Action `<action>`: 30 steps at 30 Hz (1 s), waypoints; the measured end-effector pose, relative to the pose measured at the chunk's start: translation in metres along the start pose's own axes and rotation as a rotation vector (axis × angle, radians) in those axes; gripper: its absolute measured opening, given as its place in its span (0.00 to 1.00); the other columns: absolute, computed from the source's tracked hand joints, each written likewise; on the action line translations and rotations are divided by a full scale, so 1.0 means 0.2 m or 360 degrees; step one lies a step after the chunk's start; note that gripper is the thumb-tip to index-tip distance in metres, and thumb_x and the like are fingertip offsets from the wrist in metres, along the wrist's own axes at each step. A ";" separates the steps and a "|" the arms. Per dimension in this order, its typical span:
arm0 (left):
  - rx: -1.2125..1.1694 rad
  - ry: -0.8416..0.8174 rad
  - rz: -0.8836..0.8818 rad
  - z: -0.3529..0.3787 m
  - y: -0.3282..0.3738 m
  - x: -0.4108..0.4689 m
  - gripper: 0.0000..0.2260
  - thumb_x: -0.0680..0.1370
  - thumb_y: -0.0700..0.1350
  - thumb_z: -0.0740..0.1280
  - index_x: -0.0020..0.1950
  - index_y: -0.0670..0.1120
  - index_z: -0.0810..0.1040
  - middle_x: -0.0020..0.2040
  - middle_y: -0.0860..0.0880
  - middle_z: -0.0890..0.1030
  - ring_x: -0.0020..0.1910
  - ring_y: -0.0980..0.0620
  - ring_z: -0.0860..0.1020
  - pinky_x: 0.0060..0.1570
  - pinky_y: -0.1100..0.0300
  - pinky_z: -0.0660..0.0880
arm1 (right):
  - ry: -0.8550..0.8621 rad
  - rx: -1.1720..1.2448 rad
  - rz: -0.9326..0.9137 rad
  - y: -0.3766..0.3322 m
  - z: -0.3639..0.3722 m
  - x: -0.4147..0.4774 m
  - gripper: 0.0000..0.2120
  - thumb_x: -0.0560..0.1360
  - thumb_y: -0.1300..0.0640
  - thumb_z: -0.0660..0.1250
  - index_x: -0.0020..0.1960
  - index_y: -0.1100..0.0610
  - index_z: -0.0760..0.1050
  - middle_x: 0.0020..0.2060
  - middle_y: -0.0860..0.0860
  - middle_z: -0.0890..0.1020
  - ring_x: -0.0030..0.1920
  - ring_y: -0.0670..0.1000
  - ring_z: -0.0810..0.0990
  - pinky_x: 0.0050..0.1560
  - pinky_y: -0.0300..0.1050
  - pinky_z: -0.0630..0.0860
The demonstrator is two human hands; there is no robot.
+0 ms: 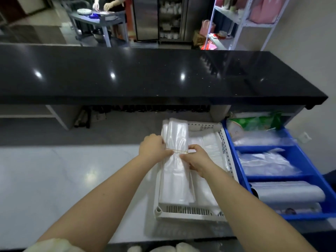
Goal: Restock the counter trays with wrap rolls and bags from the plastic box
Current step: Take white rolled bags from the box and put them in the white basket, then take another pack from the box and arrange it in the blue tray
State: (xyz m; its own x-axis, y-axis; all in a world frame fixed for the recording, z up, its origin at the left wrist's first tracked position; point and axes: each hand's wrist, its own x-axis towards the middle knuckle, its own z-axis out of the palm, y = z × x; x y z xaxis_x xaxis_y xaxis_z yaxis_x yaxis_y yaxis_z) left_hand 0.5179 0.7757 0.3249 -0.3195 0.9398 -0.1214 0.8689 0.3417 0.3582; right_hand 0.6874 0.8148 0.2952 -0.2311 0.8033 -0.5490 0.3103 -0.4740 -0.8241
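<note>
— How far has the restocking got, would you say?

— Well along, by the look of it. The blue tray (238, 160) on the right already has clear bags in its far and middle compartments, and a wrap roll (289, 192) lies in the near one. The white tray (190, 212) beside it holds flat plastic along its right half. The bundle of bags (175, 170) she is handling lies lengthwise over the left half of that white tray, its far end sticking out past the far rim.

— And the plastic box they come from?

— I can't see it from here (it may be below the near edge of the surface (63, 179), but that is a guess). So I can't tell how much stock is left to bring over.

— What are the hands doing?

— Both are on the bundle at its waist, where a thin rubber band (177, 151) circles it. The left hand (154, 148) is curled on the bundle's left edge, fingers closed on the plastic at the band. The right hand (195, 160) pinches the band from the right side, thumb and fingertips close together. Both forearms reach forward from near and converge over the tray.

— So the band comes off?

— Either that or it is being settled in place; I judge this bundle isn't finished with yet, and it looks about ready to be laid flat in the tray.
</note>
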 end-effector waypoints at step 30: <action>0.0517 0.0611 -0.0933 -0.08 -0.56 -1.33 0.14 0.77 0.47 0.61 0.61 0.50 0.73 0.57 0.49 0.76 0.56 0.45 0.72 0.55 0.51 0.66 | -0.0689 -0.1947 -0.2287 0.03 0.84 -0.68 0.13 0.75 0.59 0.63 0.59 0.53 0.75 0.58 0.51 0.79 0.59 0.56 0.72 0.56 0.51 0.71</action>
State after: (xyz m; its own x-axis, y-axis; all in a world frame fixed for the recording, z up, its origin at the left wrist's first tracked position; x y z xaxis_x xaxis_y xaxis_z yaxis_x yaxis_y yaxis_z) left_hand 0.4998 0.4873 0.3327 -0.8188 0.5559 0.1435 0.5658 0.8237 0.0375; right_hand 0.5667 0.6415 0.3418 -0.9777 0.0809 0.1937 0.0421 0.9796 -0.1965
